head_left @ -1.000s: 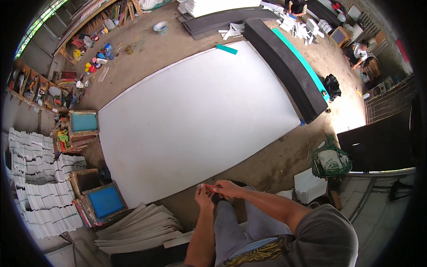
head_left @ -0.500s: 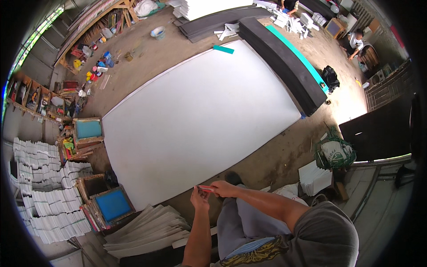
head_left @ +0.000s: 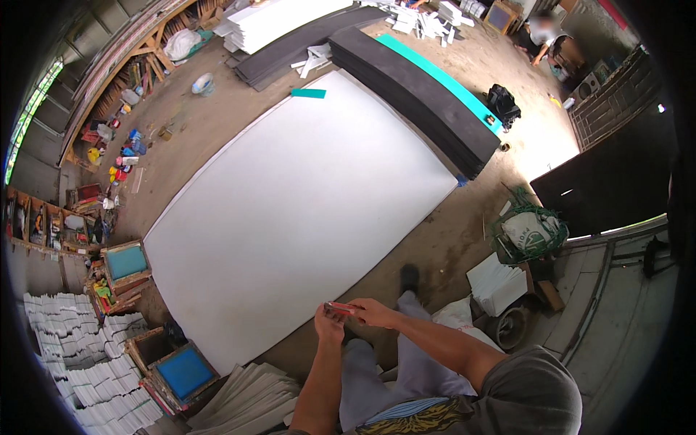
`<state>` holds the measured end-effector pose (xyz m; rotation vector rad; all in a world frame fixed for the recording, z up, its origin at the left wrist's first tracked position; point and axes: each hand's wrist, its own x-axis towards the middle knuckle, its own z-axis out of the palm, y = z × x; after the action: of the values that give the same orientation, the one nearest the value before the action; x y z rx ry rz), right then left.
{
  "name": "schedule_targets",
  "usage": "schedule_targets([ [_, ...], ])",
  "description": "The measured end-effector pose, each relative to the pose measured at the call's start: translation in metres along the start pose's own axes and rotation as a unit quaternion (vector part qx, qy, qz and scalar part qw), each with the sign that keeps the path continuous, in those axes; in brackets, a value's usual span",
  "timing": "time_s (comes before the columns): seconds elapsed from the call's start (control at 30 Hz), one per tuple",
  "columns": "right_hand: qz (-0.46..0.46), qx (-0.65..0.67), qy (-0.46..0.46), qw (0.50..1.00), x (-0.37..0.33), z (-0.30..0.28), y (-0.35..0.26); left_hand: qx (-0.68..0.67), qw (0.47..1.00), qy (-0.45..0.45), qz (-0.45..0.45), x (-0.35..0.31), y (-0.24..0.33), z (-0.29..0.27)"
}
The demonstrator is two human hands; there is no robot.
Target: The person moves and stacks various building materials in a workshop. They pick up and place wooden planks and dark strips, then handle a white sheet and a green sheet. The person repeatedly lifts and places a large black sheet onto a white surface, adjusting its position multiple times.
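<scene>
Both my hands meet in front of me, low in the view, on a small red tool (head_left: 339, 309). My left hand (head_left: 328, 325) grips its left end from below. Fingers of my right hand (head_left: 371, 312) pinch its right end. What kind of tool it is I cannot tell. Beneath my hands are my grey trousers and one dark shoe (head_left: 409, 276) on the dirt floor. Just beyond them lies a very large white sheet (head_left: 290, 203), flat on the ground.
A long stack of black boards (head_left: 413, 90) with a teal edge runs along the sheet's far side. Framed blue screens (head_left: 185, 372) and stacks of white panels (head_left: 61, 355) stand at left. A sack in green netting (head_left: 528, 230) and white slabs (head_left: 496, 283) sit at right. People sit far off (head_left: 554, 43).
The view has swung, so the white sheet sits higher and larger. My hands stay together on the red tool, now nearer the sheet's near edge; one foot has stepped forward.
</scene>
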<state>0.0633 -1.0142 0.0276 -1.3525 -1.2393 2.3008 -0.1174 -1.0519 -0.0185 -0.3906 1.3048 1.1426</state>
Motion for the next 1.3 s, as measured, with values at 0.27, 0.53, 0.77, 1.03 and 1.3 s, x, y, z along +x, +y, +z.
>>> schedule_targets([
  [0.27,-0.006,0.1,0.003,0.995,-0.016,-0.175,0.016,0.059,0.998,0.002,0.008,0.047,-0.094,0.141],
  [0.53,0.03,0.205,0.047,0.977,-0.083,-0.371,0.009,0.108,0.991,-0.059,-0.054,0.06,-0.207,0.336],
  [0.77,0.034,0.188,0.044,0.981,-0.068,-0.48,-0.103,0.127,0.988,-0.089,0.017,0.101,-0.188,0.475],
  [1.03,0.038,0.069,0.018,0.997,0.035,-0.575,-0.173,0.123,0.986,-0.102,0.043,0.177,-0.121,0.585],
  [1.3,0.141,-0.017,0.03,0.989,0.153,-0.661,-0.289,0.178,0.98,-0.081,0.047,0.262,-0.045,0.701],
])
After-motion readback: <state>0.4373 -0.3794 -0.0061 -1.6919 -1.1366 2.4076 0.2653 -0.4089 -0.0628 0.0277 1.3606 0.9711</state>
